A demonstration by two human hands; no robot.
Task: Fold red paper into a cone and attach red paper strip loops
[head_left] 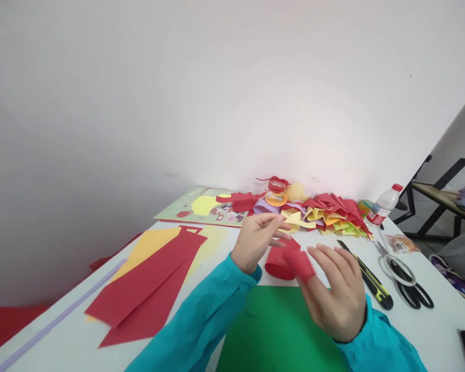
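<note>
My left hand (258,238) is above the table with its thumb and fingers apart, and nothing shows in it. A small red piece of paper (303,264), blurred, is held at the thumb side of my right hand (335,292), whose other fingers are spread. Behind that piece a red paper roll (281,266) lies on the white table, partly covered by it. Below both hands is a green sheet of paper (279,325).
Red paper sheets (147,284) and a purple strip (65,315) lie left. Along the wall are a picture book (182,204) and folded coloured papers (333,212). On the right are a utility knife (372,284), scissors (414,294), a tape roll (387,262) and a bottle (385,204).
</note>
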